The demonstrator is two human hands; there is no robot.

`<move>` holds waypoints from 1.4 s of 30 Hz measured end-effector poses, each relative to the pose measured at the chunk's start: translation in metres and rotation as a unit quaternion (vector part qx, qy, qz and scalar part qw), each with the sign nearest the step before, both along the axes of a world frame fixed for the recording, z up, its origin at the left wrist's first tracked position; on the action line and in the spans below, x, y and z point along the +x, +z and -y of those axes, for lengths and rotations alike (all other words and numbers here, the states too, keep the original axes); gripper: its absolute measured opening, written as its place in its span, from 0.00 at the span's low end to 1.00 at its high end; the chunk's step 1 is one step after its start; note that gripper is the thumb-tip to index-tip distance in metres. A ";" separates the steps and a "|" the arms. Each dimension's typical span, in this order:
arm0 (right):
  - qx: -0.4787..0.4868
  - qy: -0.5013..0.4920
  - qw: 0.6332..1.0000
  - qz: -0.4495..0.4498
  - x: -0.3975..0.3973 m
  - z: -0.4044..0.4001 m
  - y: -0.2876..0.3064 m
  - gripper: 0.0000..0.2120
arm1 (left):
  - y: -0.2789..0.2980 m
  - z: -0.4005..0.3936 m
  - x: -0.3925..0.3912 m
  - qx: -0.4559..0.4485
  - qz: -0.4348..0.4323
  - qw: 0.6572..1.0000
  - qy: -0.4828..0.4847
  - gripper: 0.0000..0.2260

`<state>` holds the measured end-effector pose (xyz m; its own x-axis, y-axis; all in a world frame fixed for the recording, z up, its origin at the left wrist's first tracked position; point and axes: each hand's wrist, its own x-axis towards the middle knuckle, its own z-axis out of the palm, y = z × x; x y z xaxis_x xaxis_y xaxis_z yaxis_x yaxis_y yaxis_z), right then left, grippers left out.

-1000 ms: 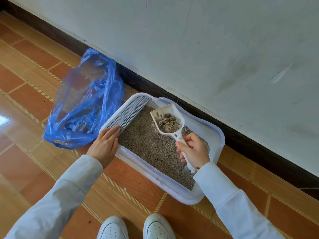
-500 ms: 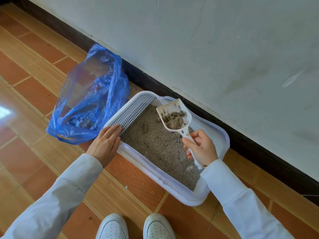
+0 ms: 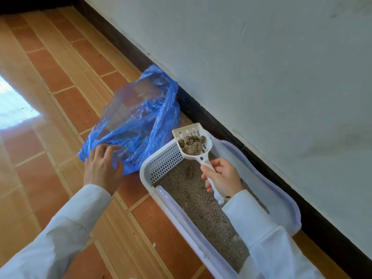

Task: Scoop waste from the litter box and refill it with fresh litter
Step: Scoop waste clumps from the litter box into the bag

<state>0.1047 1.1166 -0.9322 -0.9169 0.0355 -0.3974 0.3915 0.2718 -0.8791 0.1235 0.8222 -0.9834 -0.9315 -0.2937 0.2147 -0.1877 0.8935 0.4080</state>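
My left hand [image 3: 101, 168] had left the rim of the white plastic litter box [image 3: 281, 200] and reached the crumpled blue plastic bag [image 3: 138, 117] beside it, fingers spread on its edge, probably to open it. My right hand [image 3: 223, 176] gripped the white slotted scoop [image 3: 193, 141], lifted with grey waste clumps [image 3: 192, 142] over the box's grated end, so dumping seemed next.

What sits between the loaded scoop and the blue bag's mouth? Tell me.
Nothing solid, in the head view: the scoop hangs over the litter box grate corner, with a strip of floor before the blue bag.
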 end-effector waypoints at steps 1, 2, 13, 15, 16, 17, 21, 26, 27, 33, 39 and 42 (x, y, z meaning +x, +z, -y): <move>0.005 0.017 1.000 -0.002 -0.012 0.009 0.001 0.06 | 0.000 0.013 -0.005 0.015 -0.001 0.999 0.040 0.16; 0.009 0.033 0.999 -0.006 -0.024 0.018 0.002 0.06 | 0.000 0.025 -0.011 0.029 0.003 0.997 0.076 0.17; 0.104 0.158 0.982 -0.025 -0.129 0.142 -0.020 0.06 | -0.016 0.072 -0.045 0.191 0.167 0.928 0.273 0.35; 0.180 0.186 0.965 -0.038 -0.139 0.155 -0.024 0.06 | -0.021 0.069 -0.044 0.274 0.178 0.882 0.339 0.39; 0.232 0.206 0.949 -0.049 -0.142 0.160 -0.025 0.06 | -0.024 0.066 -0.043 0.316 0.181 0.855 0.369 0.41; 0.287 0.226 0.929 -0.065 -0.144 0.164 -0.025 0.07 | -0.027 0.064 -0.041 0.358 0.182 0.829 0.390 0.43; 0.435 0.294 0.833 -0.174 -0.145 0.175 -0.028 0.11 | -0.038 0.053 -0.037 0.521 0.126 0.758 0.371 0.34; 0.566 0.347 0.693 -0.281 -0.138 0.174 -0.027 0.21 | -0.036 0.048 -0.042 0.496 0.046 0.800 0.334 0.19; 0.579 0.344 0.675 -0.301 -0.137 0.171 -0.027 0.20 | -0.034 0.047 -0.044 0.497 0.028 0.804 0.324 0.19; 0.552 0.290 0.718 -0.309 -0.130 0.151 -0.014 0.17 | -0.024 0.041 -0.040 0.555 -0.053 0.791 0.251 0.14; 0.165 0.116 0.978 -0.056 -0.110 0.101 0.008 0.06 | -0.020 0.037 -0.033 0.603 -0.081 0.758 0.234 0.15; 0.040 0.047 0.998 0.022 -0.079 0.064 0.017 0.04 | -0.019 0.031 -0.029 0.591 -0.073 0.770 0.228 0.18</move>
<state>0.0254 1.0522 -0.9152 -0.8993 -0.0171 -0.4370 0.3989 0.3778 -0.8356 0.0942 0.7908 -1.0026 -0.6654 -0.6532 -0.3612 -0.2470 -0.2640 0.9324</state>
